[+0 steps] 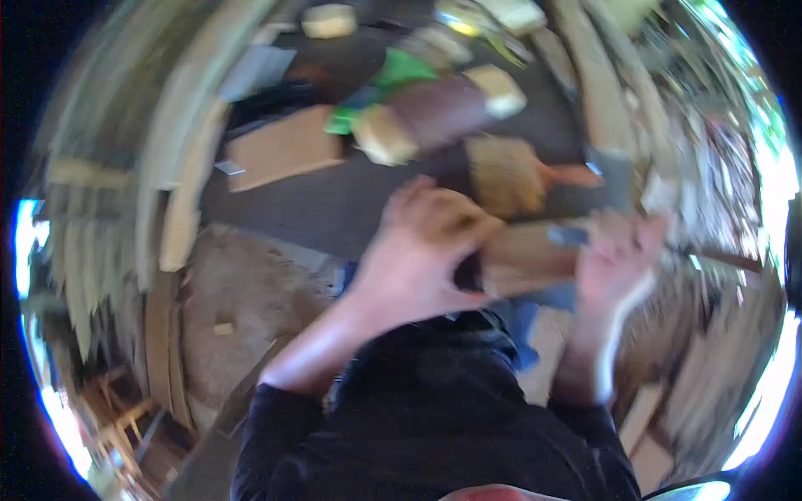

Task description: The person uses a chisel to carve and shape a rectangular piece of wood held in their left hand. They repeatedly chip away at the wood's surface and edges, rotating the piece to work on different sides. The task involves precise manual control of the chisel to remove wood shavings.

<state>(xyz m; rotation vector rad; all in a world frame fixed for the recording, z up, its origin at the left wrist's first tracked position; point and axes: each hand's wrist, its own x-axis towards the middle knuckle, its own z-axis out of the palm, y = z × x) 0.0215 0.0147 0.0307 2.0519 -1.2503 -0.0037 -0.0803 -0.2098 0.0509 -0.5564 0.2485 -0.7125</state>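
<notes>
Motion blurs both hands. A brown wooden block (530, 255) is held level in front of my body, above the near edge of the dark bench. My left hand (426, 242) grips its left end, with thumb below and fingers above. Beside the block's right end is my right hand (618, 255), its fingers curled closed. A small bluish piece (568, 235) shows at those fingers, too smeared to name. Just beyond the block lies a brush (505, 171) with pale bristles and an orange handle.
On the dark bench (351, 213) lie a brown board (284, 150), a pale block wrapped in a brown sheet (439, 110), green material (401, 71) and a small pale block (329, 21). Long planks (200, 125) line the left side. Lumber stands at the right.
</notes>
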